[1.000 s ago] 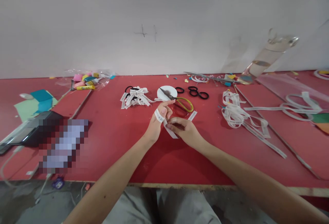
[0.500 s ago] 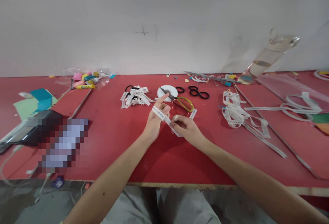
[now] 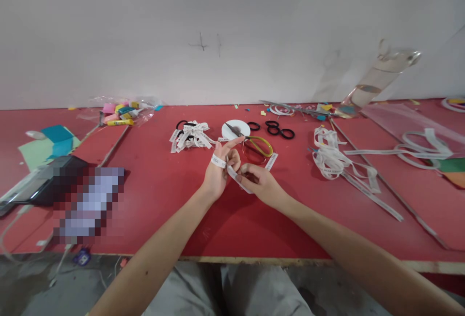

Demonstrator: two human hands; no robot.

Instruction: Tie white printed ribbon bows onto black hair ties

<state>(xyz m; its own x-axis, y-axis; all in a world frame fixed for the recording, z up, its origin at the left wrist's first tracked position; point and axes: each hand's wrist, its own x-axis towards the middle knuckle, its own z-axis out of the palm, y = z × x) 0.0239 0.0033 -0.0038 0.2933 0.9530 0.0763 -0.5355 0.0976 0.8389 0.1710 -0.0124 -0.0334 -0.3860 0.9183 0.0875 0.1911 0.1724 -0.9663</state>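
A white printed ribbon (image 3: 218,162) wraps across my left hand (image 3: 215,175), whose index finger points out while the other fingers curl in on the ribbon. My right hand (image 3: 259,183) pinches the ribbon's other stretch between thumb and fingers, just right of the left hand. Beyond both hands lie scissors (image 3: 258,145) with yellow-green and red handles, their blades resting on a white ribbon spool (image 3: 228,128). Several ribbon bows on black hair ties (image 3: 191,136) are heaped to the left of the spool. Plain black hair ties (image 3: 279,130) sit to its right.
Loose white ribbon (image 3: 329,158) is tangled at the right. A tilted clear bottle (image 3: 376,83) of liquid leans by the wall. At left are a blurred phone (image 3: 92,200), a dark case (image 3: 60,180), coloured paper (image 3: 58,139) and a plastic bag of small colourful items (image 3: 125,109).
The ribbon has been drawn round my left hand, so its printed band now lies flatter across it. My right hand has shifted slightly left, closer to the left fingers.
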